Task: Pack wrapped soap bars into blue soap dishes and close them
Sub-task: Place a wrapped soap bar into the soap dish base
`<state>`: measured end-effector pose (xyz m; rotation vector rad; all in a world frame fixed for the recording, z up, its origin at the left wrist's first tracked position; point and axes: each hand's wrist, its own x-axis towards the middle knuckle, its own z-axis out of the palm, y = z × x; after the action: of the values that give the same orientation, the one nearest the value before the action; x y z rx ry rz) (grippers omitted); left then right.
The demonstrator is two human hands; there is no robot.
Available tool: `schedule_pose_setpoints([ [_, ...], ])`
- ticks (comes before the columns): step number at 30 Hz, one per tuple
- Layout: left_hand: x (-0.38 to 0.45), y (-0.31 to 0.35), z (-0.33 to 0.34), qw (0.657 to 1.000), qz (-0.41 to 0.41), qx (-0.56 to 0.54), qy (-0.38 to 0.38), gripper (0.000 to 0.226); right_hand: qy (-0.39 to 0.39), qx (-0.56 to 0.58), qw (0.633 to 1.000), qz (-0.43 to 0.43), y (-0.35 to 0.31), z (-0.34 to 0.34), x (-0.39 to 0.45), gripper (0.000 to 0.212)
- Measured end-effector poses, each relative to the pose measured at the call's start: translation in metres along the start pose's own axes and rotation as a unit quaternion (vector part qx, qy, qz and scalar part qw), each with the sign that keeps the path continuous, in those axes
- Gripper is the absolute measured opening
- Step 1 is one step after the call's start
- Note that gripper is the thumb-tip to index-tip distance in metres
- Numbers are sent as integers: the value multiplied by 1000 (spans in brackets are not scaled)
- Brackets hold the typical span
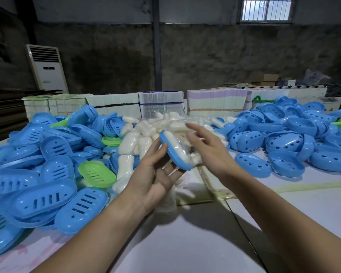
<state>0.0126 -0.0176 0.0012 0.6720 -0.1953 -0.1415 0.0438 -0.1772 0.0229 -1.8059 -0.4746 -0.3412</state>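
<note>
My left hand (153, 174) holds a blue soap dish half (172, 156) tilted on its fingers, thumb against its near rim. A white wrapped soap bar (175, 147) lies inside that dish. My right hand (207, 146) hovers just right of the dish with relaxed, spread fingers, holding nothing. Behind both hands lies a heap of wrapped soap bars (146, 131). Blue slotted dish trays (47, 196) are piled at the left. Blue dish covers with heart-shaped holes (285, 142) are piled at the right.
Two green dish trays (96, 174) sit among the blue ones on the left. Stacks of flat cartons (161, 103) line the far side of the white table (185, 243). A standing air conditioner (47, 69) is at the back left wall.
</note>
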Motion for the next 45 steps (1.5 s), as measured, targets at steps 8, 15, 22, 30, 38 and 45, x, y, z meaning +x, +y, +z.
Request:
schedule_pose_setpoints([
  [8,-3,5,-3,999,-18,-31,39,66,5,-566,780,267,54,-73,23,51],
  [15,-4,6,-3,999,-17,-30,24,63,6,-584,763,278,68,-78,22,37],
  [22,-2,7,-6,999,-14,-37,35,69,-14,-566,758,325,58,-85,20,57],
  [30,-1,7,-6,999,-1,-7,34,49,-26,8,996,83,7,-29,7,67],
  [38,-1,3,-8,999,-15,40,-11,53,-80,90,993,14,3,0,-2,55],
  [45,-1,0,-7,992,-63,99,-35,48,-76,89,993,36,-1,-9,0,47],
])
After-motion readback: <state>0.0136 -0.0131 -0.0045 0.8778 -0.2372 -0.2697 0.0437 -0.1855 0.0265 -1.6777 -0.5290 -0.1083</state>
